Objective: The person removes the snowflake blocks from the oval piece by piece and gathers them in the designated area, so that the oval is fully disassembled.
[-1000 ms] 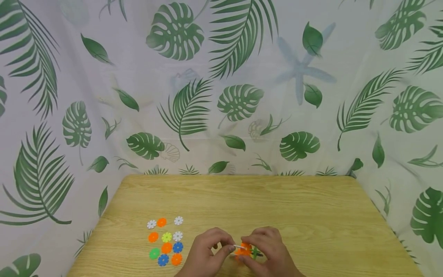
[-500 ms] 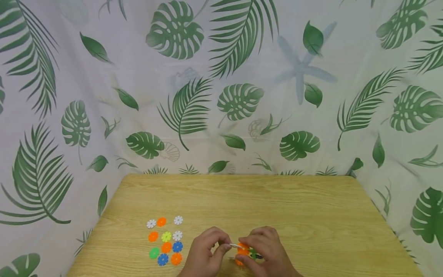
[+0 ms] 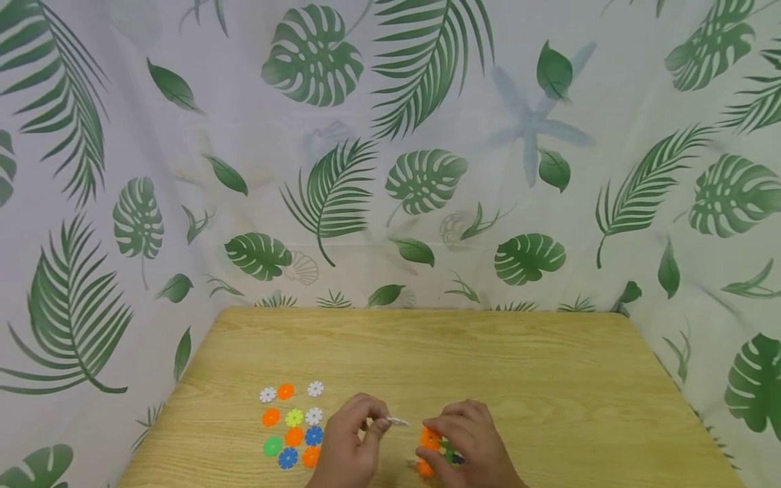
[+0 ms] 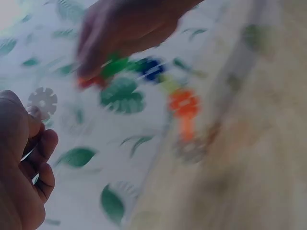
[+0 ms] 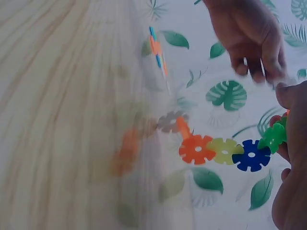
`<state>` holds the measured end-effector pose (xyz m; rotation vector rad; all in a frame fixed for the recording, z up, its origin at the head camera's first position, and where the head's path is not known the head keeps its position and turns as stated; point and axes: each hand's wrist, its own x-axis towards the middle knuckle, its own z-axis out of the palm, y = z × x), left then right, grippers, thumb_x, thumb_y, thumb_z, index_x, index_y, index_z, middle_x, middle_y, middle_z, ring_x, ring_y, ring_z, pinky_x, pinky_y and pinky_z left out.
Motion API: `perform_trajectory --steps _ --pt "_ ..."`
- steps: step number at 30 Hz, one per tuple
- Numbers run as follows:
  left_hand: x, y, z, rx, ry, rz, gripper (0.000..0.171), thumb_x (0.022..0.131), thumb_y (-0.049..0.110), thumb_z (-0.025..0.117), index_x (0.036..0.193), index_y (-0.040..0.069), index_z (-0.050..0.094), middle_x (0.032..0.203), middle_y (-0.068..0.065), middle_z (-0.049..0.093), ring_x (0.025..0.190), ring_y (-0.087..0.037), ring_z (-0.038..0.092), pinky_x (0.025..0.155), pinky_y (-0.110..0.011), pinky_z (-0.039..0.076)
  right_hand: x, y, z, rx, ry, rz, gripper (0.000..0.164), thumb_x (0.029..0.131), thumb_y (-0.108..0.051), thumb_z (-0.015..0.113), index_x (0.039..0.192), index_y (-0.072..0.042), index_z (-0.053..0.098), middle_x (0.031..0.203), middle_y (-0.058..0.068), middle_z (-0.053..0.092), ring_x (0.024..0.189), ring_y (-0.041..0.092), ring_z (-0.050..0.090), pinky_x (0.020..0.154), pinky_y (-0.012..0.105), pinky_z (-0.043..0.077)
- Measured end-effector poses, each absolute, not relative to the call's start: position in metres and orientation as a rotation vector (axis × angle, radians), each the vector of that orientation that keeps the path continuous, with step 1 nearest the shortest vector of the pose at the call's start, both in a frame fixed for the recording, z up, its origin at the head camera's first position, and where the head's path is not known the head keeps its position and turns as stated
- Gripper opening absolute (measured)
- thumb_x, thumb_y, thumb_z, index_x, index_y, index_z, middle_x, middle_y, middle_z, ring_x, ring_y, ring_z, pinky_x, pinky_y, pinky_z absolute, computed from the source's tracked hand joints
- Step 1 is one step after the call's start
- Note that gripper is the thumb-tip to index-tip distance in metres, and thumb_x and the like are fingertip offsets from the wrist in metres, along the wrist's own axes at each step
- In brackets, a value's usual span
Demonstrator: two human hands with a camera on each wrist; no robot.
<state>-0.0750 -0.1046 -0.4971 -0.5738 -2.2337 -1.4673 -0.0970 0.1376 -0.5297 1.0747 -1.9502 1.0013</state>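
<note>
My left hand pinches a white snowflake building disc by its edge, between thumb and index finger. In the left wrist view this notched disc stands apart from everything but the fingers. To its right my right hand grips a chain of interlocked snowflake discs by an orange disc. The right wrist view shows the chain running on from the hand: a green disc, a blue one, a yellow one, orange ones and a whitish one at the end.
Several loose snowflake discs in white, orange, yellow, green and blue lie in a cluster, including a yellow one, on the wooden table left of my hands. A leaf-patterned cloth hangs behind and beside the table.
My left hand has moved left and slightly up with the white disc, away from the orange disc it was at. My right hand holds the chain in about the same place.
</note>
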Motion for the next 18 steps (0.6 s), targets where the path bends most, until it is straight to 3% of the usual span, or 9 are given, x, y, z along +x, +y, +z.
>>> perform_trajectory --steps 5,11,18 --pt "-0.084 -0.142 -0.481 -0.304 -2.217 -1.466 0.024 0.094 0.003 0.074 0.088 0.025 0.066 0.089 0.014 0.065 0.078 -0.011 0.057 0.070 -0.026 0.046 -0.097 0.158 -0.534 0.928 -2.016 1.001 0.032 0.097 -0.045 0.073 0.113 -0.017 0.077 0.095 -0.011 0.072 0.092 0.015 0.061 0.092 0.030 0.040" --pt "-0.080 -0.164 -0.486 -0.204 -2.309 -1.478 0.030 0.094 0.001 0.075 0.086 0.029 0.067 0.090 0.011 0.067 0.080 -0.012 0.058 0.071 -0.026 0.045 -0.099 0.167 -0.533 0.938 -1.997 1.002 0.031 0.095 -0.038 0.077 0.115 -0.015 0.077 0.095 -0.008 0.074 0.091 0.018 0.062 0.093 0.032 0.041" --pt "-0.072 -0.179 -0.497 -0.026 -2.413 -1.528 0.021 0.094 0.006 0.076 0.088 0.026 0.070 0.087 0.010 0.068 0.080 -0.014 0.059 0.070 -0.026 0.046 -0.097 0.168 -0.533 0.954 -1.988 1.036 0.031 0.094 -0.036 0.079 0.116 -0.014 0.077 0.095 -0.007 0.074 0.092 0.017 0.061 0.092 0.031 0.041"
